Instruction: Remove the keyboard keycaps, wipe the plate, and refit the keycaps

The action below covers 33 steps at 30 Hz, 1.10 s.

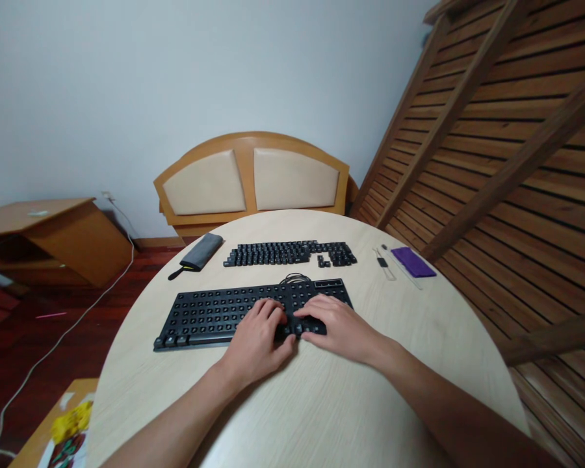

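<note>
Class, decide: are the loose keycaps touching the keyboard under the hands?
Apart. The head view shows a strip of bare table between the keycaps and the keyboard.

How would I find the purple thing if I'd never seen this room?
Start at the round pale table. Follow the row of loose black keycaps to the right, past thin tools. The purple cloth lies near the edge, the only purple thing there.
</note>
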### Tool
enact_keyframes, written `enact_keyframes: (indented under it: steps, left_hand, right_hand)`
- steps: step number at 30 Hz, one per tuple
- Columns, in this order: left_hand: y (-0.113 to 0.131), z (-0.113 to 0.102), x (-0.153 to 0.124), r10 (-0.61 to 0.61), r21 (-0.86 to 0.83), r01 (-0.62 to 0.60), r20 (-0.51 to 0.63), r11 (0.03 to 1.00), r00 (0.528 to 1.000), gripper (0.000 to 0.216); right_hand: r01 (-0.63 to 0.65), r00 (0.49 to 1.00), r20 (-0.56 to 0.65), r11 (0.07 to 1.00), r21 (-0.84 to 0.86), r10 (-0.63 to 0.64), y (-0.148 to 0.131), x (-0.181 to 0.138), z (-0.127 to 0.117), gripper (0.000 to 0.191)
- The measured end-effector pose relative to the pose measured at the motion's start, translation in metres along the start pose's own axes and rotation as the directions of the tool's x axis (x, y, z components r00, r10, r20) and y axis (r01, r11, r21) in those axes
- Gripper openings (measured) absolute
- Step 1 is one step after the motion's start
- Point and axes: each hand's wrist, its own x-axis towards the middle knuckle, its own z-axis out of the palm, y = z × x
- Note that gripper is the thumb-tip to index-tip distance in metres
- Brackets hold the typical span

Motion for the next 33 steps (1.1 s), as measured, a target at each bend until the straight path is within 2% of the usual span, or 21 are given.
enact_keyframes:
  steps: [5,11,19,33]
  left_hand:
    - [0.003,0.001,0.001,0.034,-0.079,-0.036,-0.024,0.996,0.999,0.018]
    - [0.000,0.009,0.000,0.050,-0.082,-0.052,-0.032,0.995,0.998,0.015]
    - [-0.004,0.016,0.000,0.034,-0.100,-0.034,-0.002,0.994,0.999,0.013]
    - [-0.001,0.016,0.002,0.014,-0.066,-0.014,0.003,0.998,1.000,0.014]
  right_hand:
    - [0.035,0.999,0.000,0.999,-0.016,-0.035,0.007,-0.002,-0.007,0.032]
    - [0.023,1.000,0.001,0.996,-0.081,-0.023,0.024,-0.007,-0.012,0.038]
    - [-0.112,0.992,0.048,0.988,-0.106,0.117,0.036,-0.009,-0.009,0.088]
    - [-0.114,0.991,0.059,0.986,-0.118,0.121,0.036,-0.008,-0.009,0.084]
